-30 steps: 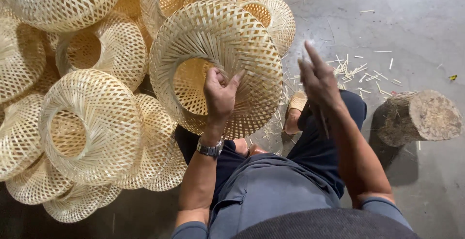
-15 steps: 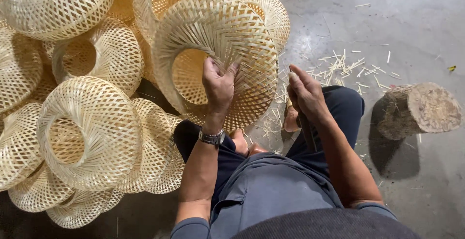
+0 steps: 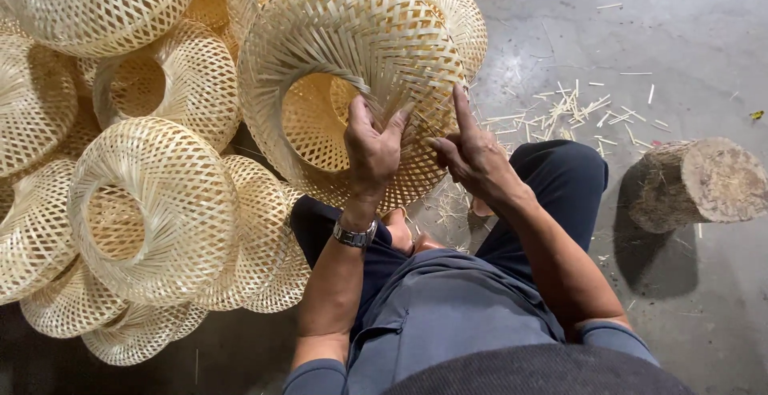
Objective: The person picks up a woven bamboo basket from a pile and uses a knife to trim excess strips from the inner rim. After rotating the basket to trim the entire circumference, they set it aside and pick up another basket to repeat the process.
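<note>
A round woven bamboo lampshade stands on edge in front of my knees, its open mouth facing me. My left hand, with a metal watch on the wrist, grips the loose strips at the rim of that opening. My right hand presses against the outer weave just to the right, index finger raised and pointing up along the strips. I sit low on the floor in dark trousers and a grey shirt.
A heap of similar woven bamboo shades fills the left side. A short wooden log stump stands on the concrete floor at right. Cut bamboo slivers lie scattered beyond my right knee.
My right hand has come down and in from open air onto the shade's weave. My left hand stays gripping the opening's rim, and the shade has turned slightly.
</note>
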